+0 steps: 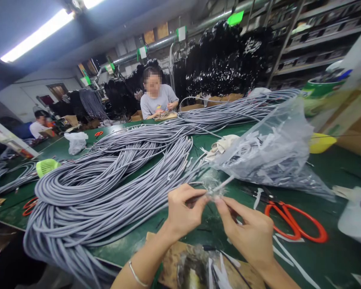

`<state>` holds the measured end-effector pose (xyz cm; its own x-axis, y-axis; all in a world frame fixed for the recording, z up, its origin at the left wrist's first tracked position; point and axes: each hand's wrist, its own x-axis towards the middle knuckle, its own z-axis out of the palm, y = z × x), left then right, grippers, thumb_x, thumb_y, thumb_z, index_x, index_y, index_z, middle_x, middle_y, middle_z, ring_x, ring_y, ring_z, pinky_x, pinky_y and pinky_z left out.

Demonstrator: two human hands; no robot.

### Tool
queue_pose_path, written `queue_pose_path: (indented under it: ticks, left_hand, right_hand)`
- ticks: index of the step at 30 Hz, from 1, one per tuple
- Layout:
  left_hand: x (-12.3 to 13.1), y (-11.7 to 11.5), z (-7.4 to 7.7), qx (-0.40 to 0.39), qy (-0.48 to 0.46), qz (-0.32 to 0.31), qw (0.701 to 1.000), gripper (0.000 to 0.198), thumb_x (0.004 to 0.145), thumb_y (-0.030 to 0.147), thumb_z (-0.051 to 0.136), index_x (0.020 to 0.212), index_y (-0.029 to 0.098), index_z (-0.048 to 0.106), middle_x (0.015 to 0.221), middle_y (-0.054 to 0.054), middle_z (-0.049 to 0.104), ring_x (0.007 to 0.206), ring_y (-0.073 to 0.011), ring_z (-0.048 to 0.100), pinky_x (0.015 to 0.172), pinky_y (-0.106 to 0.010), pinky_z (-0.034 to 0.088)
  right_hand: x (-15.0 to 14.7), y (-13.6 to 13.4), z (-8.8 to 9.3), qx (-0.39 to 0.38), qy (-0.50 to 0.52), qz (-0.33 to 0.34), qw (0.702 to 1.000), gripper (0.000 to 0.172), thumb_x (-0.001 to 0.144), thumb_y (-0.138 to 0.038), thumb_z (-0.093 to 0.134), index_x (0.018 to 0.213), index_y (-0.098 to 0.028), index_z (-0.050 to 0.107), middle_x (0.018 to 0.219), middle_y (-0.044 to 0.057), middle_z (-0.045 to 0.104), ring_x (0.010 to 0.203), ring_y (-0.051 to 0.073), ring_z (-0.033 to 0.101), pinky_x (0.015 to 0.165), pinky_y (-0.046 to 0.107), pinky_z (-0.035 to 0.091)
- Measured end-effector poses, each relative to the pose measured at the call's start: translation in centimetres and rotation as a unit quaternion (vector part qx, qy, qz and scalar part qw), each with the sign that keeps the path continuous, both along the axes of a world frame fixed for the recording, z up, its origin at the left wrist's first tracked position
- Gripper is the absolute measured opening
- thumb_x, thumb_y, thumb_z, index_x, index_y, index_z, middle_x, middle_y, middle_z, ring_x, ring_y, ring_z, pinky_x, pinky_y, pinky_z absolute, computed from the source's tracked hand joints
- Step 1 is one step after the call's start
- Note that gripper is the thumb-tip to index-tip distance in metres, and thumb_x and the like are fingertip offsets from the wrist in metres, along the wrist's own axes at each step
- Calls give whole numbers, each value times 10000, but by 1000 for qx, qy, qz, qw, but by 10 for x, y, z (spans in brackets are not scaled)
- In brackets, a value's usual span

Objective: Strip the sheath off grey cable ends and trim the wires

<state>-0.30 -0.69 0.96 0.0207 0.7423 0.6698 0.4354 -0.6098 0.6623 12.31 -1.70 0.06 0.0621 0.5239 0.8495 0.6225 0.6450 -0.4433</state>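
Both my hands meet above the table at the stripped end of a grey cable, where fine frayed strands (212,182) spread out around a pale inner core (225,183). My left hand (185,210) pinches this cable end from the left between thumb and fingertips. From the other side my right hand (246,224) pinches the same end, thumb and forefinger pressed together. A big bundle of grey cables (108,192) lies in loops left of my hands. Scissors with red handles (295,218) rest on the table just right of my right hand.
A clear plastic bag of white scraps (267,154) stands behind my right hand. Below my hands is a worn board (171,261). A white cloth (222,146) and smaller red scissors (30,206) lie on the green table (108,253). A co-worker (158,98) sits across it.
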Motion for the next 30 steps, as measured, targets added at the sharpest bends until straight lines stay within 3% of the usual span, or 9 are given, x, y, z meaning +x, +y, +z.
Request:
queue_pose_path:
  ticks: [5,10,15,21,30]
  left_hand:
    - [1,0,-4,61,17,-4,998,150,756,122,567,760,160,712,614,-43,663,539,-122,585,505,-217,487]
    - [-2,0,0,66,21,9,998,153,743,88,571,754,152,710,625,-44,669,545,-121,595,514,-214,499]
    - [-6,4,0,43,27,26,998,140,737,105,589,754,160,717,622,-36,663,527,-113,580,501,-210,492]
    - [-12,5,7,2,-29,8,1000,93,707,121,644,732,152,728,626,-38,666,517,-109,564,472,-202,466]
    - [-10,4,7,72,12,2,997,123,739,105,609,765,162,715,655,-41,683,584,-129,623,555,-221,517]
  right_hand:
    - [3,2,-5,50,-67,-11,996,168,850,-164,503,759,-187,642,627,18,690,467,118,607,472,219,457]
    - [10,3,-2,138,-147,3,979,157,844,-105,501,849,-160,648,497,-5,611,390,95,513,445,237,399]
    - [13,-5,3,140,-156,145,967,207,849,-79,464,918,-197,619,505,-33,589,438,87,523,468,220,410]
    - [13,4,-1,84,-105,-37,990,84,818,-138,557,754,-180,593,577,9,628,491,110,561,536,239,439]
    - [11,1,6,100,-101,-54,988,108,801,-115,564,742,-195,604,556,-3,633,462,110,549,521,244,428]
